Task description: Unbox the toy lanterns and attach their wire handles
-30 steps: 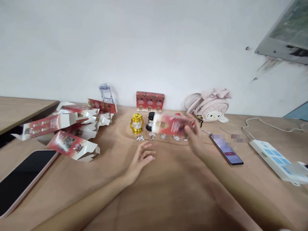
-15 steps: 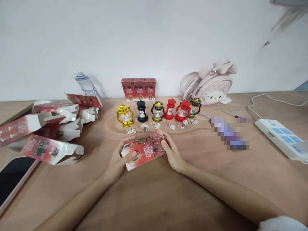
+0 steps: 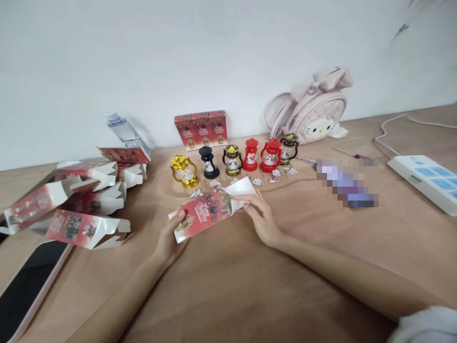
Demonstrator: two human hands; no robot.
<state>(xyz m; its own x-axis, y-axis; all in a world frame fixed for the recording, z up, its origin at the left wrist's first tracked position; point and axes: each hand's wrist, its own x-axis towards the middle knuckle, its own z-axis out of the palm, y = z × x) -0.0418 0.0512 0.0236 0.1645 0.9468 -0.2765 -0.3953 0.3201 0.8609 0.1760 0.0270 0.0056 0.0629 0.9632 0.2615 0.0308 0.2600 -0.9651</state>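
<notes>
My left hand [image 3: 167, 239] grips the lower left end of a red printed cardboard box [image 3: 206, 213], thumb on its front face. The box tilts up to the right, and a white end flap [image 3: 247, 188] stands open there. The fingers of my right hand [image 3: 264, 223] pinch at that flap. Just behind, a row of small lanterns stands upright: a gold lantern [image 3: 184, 175], a black lantern [image 3: 209, 164], a bronze lantern [image 3: 233, 163], two red ones [image 3: 271, 158] and another bronze one. Small white tags and bent wire pieces [image 3: 215, 183] lie before them. The inside of the box is hidden.
Opened red boxes [image 3: 89, 228] pile up at left, near a phone [image 3: 32, 286] and a leaning clear bottle [image 3: 124, 129]. Three closed boxes [image 3: 202, 129] stand against the wall. At right are a pink bag [image 3: 303, 114], a screwdriver [image 3: 357, 156], a blurred-out item [image 3: 346, 183] and a power strip [image 3: 428, 178].
The box's right end flap has swung open, showing its white inside, with my right fingers at it. My left hand and the box have shifted slightly left. The camera view has tilted.
</notes>
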